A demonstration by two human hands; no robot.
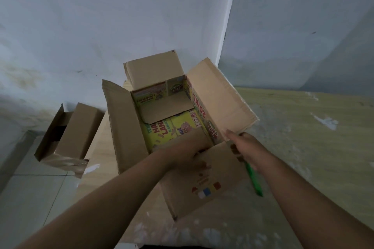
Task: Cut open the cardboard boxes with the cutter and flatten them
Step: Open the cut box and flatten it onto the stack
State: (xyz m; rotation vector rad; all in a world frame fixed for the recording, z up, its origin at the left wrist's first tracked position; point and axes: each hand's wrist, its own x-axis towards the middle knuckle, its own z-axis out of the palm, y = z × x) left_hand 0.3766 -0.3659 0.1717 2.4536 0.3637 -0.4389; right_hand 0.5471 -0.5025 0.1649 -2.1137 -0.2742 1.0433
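In the head view, a large box [218, 97] is seen standing on the floor [303, 127] near the wall [101, 16]. Its top flaps are spread open and printed panels show inside. Its near wall is gripped at the rim by the left hand [188, 157], thumb outside. A green cutter [253, 178] is clasped in the right hand [244, 147] at the near right corner; the blade cannot be made out. A smaller box [66, 133] lies on its side to the left. The cardboard is judged light and stiff, folding readily at its creases, and likely to slide unless steadied. It is best held at the rim just beside the corner being cut, with fingers kept off the blade's line.
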